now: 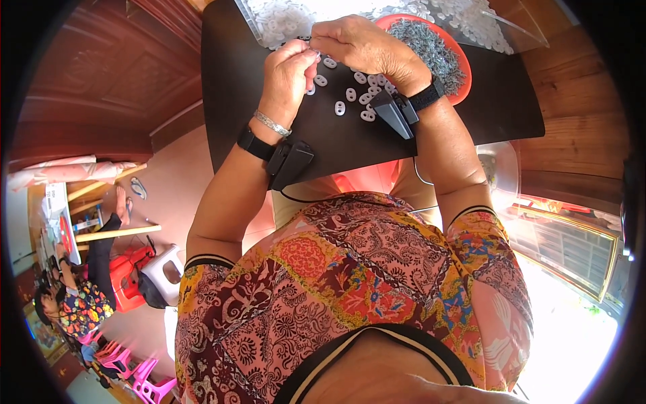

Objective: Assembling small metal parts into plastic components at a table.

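Nearest the camera, a patterned short-sleeved shirt in red, pink and yellow [363, 283] fills the lower middle of the view, and both bare forearms rise from it toward a dark rectangular tabletop [484, 114]. Each wrist carries a black strap with a black boxy device [289, 161] hanging below it; the left wrist also wears a thin silver bracelet [272, 123].

Further up, the left hand [288, 77] and the right hand [367, 47] meet above the tabletop, fingertips pressed together. Both are pinched narrowly around something very small between them; what it is cannot be told, since the fingers hide it. Just beneath the hands lies a loose scatter of small white oval plastic pieces with two holes [350, 94], resting on the dark surface between the two wrists.

Beyond the right hand stands a round orange-red plastic bowl [464, 64] filled with small grey metal parts [431, 50]. At the far edge of the table, a clear plastic tray [525, 30] holds a big heap of the same white pieces [282, 17].

Off to the lower left, well apart, another person in a flowered top sits on the floor near a white plastic stool [165, 273] and pink plastic chairs [145, 384].
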Demonstrator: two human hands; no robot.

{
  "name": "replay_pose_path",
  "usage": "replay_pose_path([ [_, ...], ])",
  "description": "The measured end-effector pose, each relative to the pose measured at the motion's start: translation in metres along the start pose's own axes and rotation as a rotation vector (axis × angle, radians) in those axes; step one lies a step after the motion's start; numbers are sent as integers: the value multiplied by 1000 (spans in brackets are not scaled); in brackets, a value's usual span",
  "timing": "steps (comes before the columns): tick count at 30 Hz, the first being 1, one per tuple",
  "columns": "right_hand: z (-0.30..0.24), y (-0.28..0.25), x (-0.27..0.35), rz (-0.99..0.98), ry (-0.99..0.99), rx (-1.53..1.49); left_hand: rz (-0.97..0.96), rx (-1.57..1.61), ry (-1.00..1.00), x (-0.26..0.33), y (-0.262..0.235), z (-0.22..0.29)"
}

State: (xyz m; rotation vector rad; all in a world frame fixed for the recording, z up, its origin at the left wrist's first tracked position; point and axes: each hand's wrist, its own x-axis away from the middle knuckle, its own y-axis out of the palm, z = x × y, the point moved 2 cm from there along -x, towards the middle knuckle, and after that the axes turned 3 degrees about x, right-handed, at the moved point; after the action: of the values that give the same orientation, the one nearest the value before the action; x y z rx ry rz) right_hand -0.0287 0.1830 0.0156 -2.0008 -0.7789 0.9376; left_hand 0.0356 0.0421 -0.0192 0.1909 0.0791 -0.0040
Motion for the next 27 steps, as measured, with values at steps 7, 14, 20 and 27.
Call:
replay_pose_path([
  [7, -12, -12, -1, 79, 139, -84, 81, 34, 63, -8, -9, 0],
  [14, 13, -6, 7, 119, 212, 309, 167, 161, 28, -20, -24, -2],
  [20, 17, 13, 8, 41, 106, 426, 152, 147, 17, -14, -19, 1],
  [27, 24, 26, 6, -58, 173, 443, 129, 165, 26, -15, -19, 1],
])
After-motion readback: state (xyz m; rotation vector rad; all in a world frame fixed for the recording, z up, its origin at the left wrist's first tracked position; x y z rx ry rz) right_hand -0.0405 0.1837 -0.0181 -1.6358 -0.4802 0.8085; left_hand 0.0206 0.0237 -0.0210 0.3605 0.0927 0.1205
